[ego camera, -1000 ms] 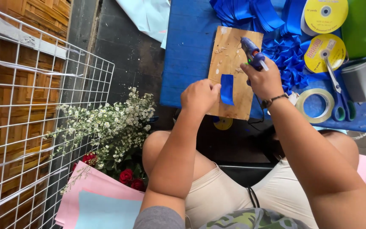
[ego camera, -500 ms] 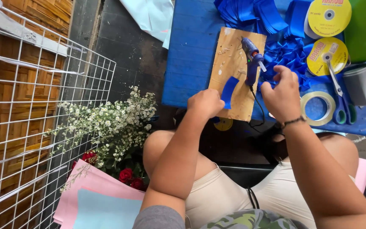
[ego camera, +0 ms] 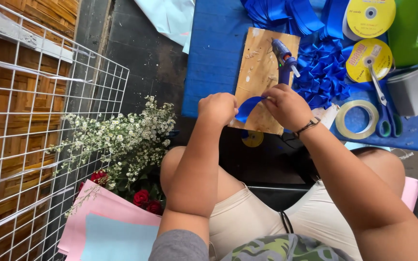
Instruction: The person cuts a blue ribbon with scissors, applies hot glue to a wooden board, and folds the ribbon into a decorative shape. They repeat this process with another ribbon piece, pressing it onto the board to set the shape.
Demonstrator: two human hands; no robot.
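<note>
I see one short blue ribbon strip (ego camera: 248,108) curved between both hands, above the near end of the wooden board (ego camera: 262,72). Its long axis runs left to right, from my left hand (ego camera: 218,109) to my right hand (ego camera: 286,105). Each hand is closed and pinches one end of it, so both are equally near. Beyond the right hand, one blue glue gun (ego camera: 283,54) lies on the board. I count two yellow ribbon spools (ego camera: 369,14), one tape roll (ego camera: 356,119) and one pair of scissors (ego camera: 382,100).
</note>
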